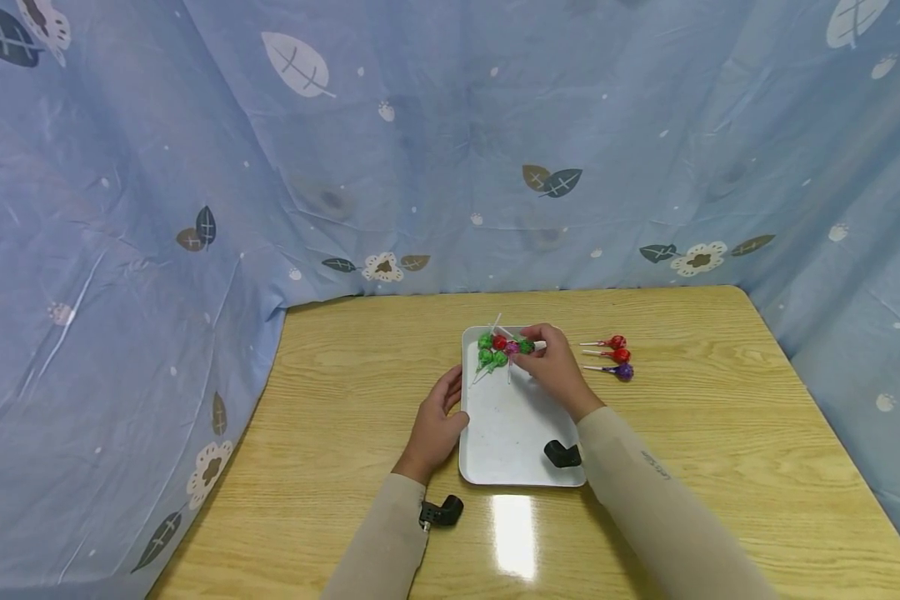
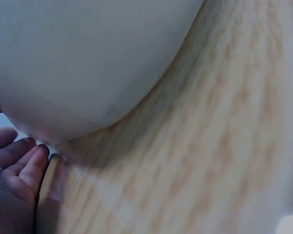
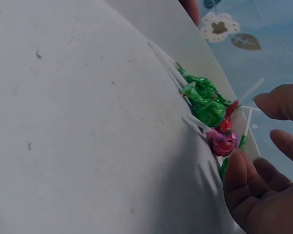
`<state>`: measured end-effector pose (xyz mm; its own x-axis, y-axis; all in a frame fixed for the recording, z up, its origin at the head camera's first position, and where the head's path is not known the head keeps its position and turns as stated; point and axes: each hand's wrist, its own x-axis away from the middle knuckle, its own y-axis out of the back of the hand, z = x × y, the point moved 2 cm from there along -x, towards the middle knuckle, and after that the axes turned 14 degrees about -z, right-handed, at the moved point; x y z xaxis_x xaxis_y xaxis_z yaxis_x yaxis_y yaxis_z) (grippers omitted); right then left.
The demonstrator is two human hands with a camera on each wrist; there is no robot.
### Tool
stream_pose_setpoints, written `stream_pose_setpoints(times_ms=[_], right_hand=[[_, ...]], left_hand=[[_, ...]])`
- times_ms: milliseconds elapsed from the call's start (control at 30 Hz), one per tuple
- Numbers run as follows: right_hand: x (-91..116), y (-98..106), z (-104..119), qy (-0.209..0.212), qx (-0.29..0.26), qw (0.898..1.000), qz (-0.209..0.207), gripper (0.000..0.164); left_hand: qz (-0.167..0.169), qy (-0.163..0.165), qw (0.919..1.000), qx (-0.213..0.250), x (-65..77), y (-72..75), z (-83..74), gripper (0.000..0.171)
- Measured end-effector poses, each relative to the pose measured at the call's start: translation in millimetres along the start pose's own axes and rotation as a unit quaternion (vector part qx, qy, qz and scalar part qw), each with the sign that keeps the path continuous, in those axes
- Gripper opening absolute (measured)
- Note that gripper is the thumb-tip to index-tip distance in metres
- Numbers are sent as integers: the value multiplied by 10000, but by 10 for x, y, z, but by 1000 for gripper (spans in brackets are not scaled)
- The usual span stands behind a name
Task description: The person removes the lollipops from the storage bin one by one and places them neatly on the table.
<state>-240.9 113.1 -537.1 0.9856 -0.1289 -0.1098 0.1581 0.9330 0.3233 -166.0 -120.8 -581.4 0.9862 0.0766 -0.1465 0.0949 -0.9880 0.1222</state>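
Observation:
A white rectangular tray lies on the wooden table. My left hand holds its left side, thumb at the rim and fingers along the outer wall; the left wrist view shows these fingers by the tray's edge. Inside the tray's far end lie green lollipops, a red lollipop and a pink-purple lollipop. My right hand is over that end, around a dark green lollipop. In the right wrist view its thumb and forefinger stand apart, the thumb partly hiding that lollipop.
Right of the tray, two red lollipops and a purple lollipop lie in a column on the table, sticks toward the tray. A blue patterned curtain hangs behind and beside the table. Black wrist cameras sit on both forearms.

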Motion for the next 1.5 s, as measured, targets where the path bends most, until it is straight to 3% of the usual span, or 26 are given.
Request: stream_pose_setpoints(times_ms=[500, 767, 933, 1267, 1500], right_hand=[[-28, -92, -72, 209, 435, 9988, 56, 48], [-21, -114, -114, 94, 740, 9970, 213, 26], [6, -112, -114, -10, 805, 9964, 275, 21], [-4, -132, -147, -30, 868, 9959, 268, 30], [-4, -142, -141, 101, 979, 9947, 295, 27]], left_hand=[[29, -51, 10000, 1, -11, 8, 21, 83], [16, -106, 9999, 75, -6, 1, 26, 83], [7, -119, 9999, 64, -7, -3, 37, 83], [11, -110, 9999, 95, -7, -1, 26, 83], [-13, -73, 9998, 182, -4, 2, 25, 84]])
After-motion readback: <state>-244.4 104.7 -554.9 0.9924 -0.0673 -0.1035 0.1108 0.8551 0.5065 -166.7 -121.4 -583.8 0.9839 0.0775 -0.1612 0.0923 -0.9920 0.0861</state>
